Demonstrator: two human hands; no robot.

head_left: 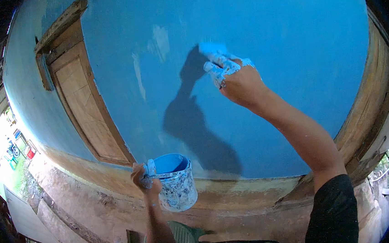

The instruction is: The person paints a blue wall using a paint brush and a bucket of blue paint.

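My right hand (241,82), its fingers smeared with light blue paint, is closed around a paintbrush (210,48). The blue bristles meet the blue wall (279,37) in its upper middle, slightly blurred; most of the handle is hidden by my fingers. Lower down, my left hand (143,179) grips the rim of a paint bucket (178,193) at its left side. Blue paint shows inside the bucket, and its white outside is spattered with blue and dark marks. Paler streaks run down the wall left of the brush, beside the shadow of my arm.
A wooden door or shutter (80,94) is set in the wall at left, and a wooden frame (368,98) stands at right. Below me is a green plastic chair (185,238). A small block (122,238) lies on the ground. A motorcycle (13,149) is at far left.
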